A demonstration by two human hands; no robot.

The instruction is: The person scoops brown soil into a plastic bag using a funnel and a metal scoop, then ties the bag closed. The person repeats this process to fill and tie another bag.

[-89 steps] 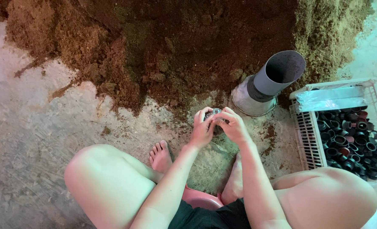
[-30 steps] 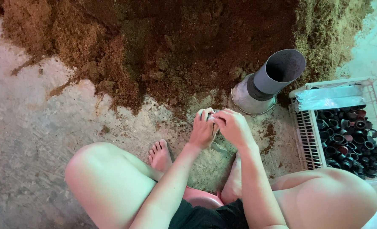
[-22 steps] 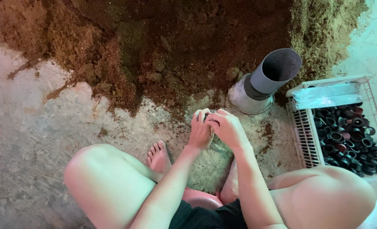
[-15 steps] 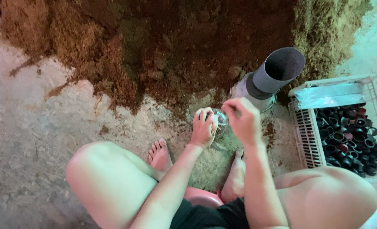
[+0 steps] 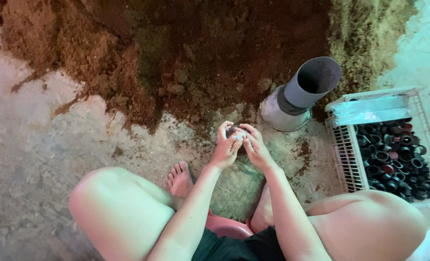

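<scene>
Left hand (image 5: 226,146): fingers curled round a small dark pot (image 5: 235,131).
Right hand (image 5: 254,145): fingertips pinching the same pot, above the floor by the soil (image 5: 186,58).
Risk: two-handed fingertip grip may slip, spilling the pot.
Nearby: crate (image 5: 343,154) of pots, right.

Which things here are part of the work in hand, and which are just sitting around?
In use: left hand and right hand, together holding a small dark item; what it is cannot be told.

Nearby, untouched: brown soil heap; grey tube in a metal base; white crate of small dark pots; pink stool.
</scene>
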